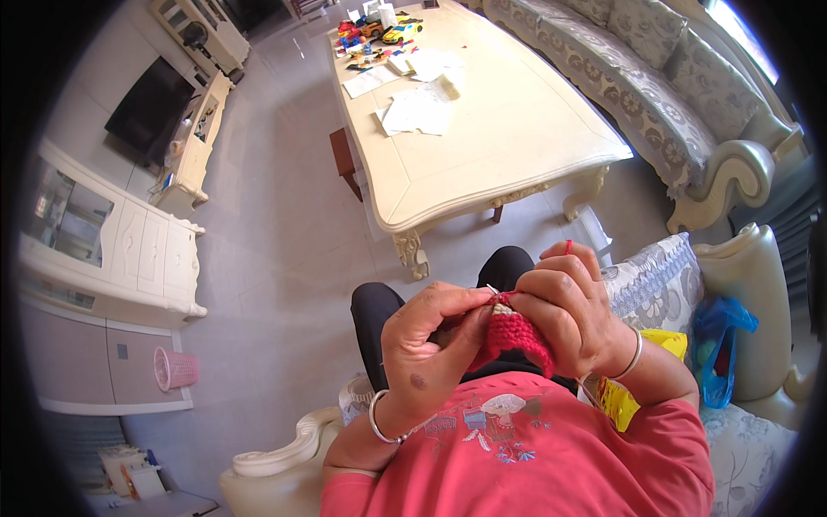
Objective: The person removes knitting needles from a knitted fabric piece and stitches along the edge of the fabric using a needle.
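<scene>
A piece of red yarn work [517, 336] with a small cream patch is held between both hands, above the lap. My left hand [433, 336] pinches its upper left edge with thumb and forefinger. Beside those fingertips shows the light tip of a thin hook or needle [492, 289]; the rest of the tool is hidden. My right hand [568, 310] grips the work's right side, fingers curled, and red yarn [568, 247] loops round a raised finger. The back of the work is out of sight.
Ahead stands a cream table [504, 129] bearing papers [420, 110] and toy cars [402, 31]. To the right are a blue plastic bag [718, 349], a yellow bag [620, 404] and a cushion [659, 278]. A pink basket [176, 368] stands left, by the cabinets.
</scene>
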A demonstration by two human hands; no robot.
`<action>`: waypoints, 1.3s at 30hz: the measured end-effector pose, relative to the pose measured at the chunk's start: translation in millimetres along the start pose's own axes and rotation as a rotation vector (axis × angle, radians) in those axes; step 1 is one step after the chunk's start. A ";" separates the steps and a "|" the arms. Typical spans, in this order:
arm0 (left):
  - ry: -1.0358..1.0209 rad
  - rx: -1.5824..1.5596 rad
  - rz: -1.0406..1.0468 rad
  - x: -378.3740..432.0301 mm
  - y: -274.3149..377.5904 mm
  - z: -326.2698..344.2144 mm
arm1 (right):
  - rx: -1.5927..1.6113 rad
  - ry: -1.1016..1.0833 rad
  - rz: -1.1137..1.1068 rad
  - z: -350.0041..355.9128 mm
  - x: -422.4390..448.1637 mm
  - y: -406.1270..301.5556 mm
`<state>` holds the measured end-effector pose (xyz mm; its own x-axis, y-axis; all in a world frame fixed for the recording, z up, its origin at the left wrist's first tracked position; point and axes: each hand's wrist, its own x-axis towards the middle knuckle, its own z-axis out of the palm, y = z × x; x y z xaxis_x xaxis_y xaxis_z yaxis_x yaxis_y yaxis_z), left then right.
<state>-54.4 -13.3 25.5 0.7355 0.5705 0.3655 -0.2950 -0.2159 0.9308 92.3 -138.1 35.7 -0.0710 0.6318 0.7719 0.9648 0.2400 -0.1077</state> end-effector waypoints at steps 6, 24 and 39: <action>-0.113 -0.060 -0.159 0.7 3.7 -3.2 | -0.020 -0.107 0.060 -7.9 1.1 3.6; -0.113 -0.059 -0.118 2.9 1.2 -7.2 | 0.030 -0.092 -0.026 -12.4 3.9 11.0; -0.117 0.011 -0.037 9.1 7.6 -11.9 | 0.116 -0.048 -0.032 -6.3 3.3 8.2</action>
<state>-57.2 -0.3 35.7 0.8121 0.4823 0.3284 -0.2596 -0.2055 0.9436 101.5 -138.7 41.4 -0.1158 0.6560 0.7458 0.9261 0.3427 -0.1576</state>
